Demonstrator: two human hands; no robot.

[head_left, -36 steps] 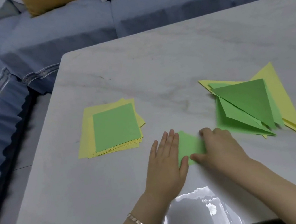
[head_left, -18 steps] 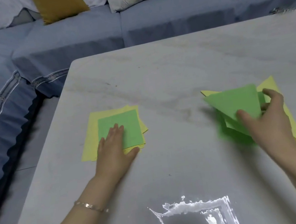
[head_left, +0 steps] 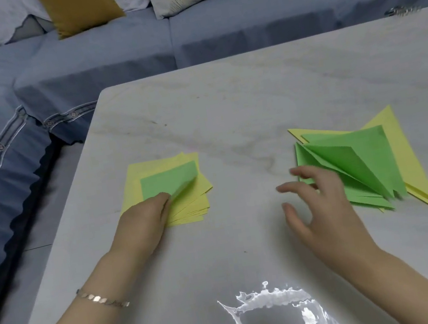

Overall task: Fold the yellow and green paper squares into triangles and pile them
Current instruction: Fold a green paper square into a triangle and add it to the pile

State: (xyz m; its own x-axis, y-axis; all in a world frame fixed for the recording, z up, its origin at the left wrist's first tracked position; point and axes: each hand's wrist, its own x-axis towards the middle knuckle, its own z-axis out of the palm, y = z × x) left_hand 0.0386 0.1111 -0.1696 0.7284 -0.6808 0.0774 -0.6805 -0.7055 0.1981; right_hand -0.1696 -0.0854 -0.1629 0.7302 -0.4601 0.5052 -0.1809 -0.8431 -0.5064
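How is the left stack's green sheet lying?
Partly lifted: the green sheet curls up along its right edge, off the yellow squares, pinched by the left hand.

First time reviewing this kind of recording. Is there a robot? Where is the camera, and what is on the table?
No robot: these are a person's two bare hands, filmed by one wide-angle camera worn on the head, looking down. On the marble table lie a stack of yellow squares, left, and a pile of folded triangles, green and yellow, right. The left hand grips the near edge of the top green square, whose corner curls up. The right hand is open and holds nothing, beside the pile.
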